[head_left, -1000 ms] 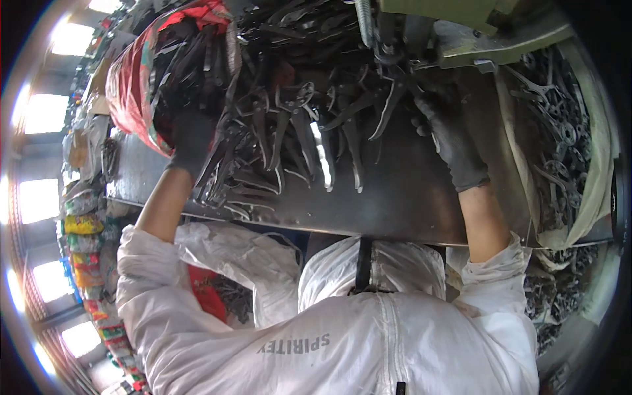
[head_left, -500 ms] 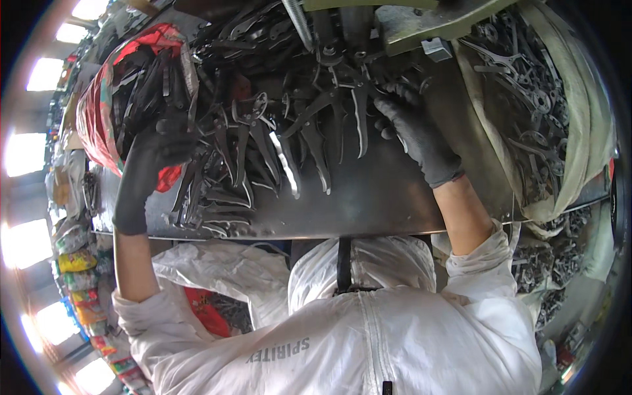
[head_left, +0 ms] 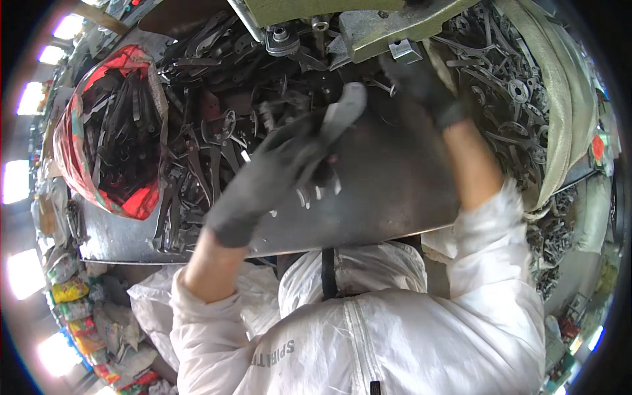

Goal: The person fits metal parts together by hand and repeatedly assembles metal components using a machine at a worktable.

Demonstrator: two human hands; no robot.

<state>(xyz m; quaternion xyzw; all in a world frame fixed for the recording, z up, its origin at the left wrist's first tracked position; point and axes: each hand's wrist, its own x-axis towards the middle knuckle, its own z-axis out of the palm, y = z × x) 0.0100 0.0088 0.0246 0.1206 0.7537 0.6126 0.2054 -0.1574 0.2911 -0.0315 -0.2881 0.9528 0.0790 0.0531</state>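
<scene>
My left hand (head_left: pixel 270 174), in a dark grey glove, is closed around a flat curved metal handle piece (head_left: pixel 345 108) and carries it over the metal worktable (head_left: pixel 388 191). Below and left of it lie several pliers (head_left: pixel 210 151) with curved handles, partly covered by the hand. My right hand (head_left: pixel 424 89), gloved alike, reaches beside the metal block at the lower edge of the green machine (head_left: pixel 401 29). Motion smears its fingers, so whether they hold anything does not show.
At the left stands a red patterned sack (head_left: pixel 128 131) full of dark metal pieces. More dark handle pieces (head_left: pixel 204 49) are heaped behind. To the right, a pale cloth sack (head_left: pixel 563 125) holds many loose metal parts (head_left: pixel 517 89). The table's front edge (head_left: pixel 329 247) runs before me.
My left hand has moved right from beside the red sack and now holds a handle piece. My right hand has gone up toward the machine. The view has shifted.
</scene>
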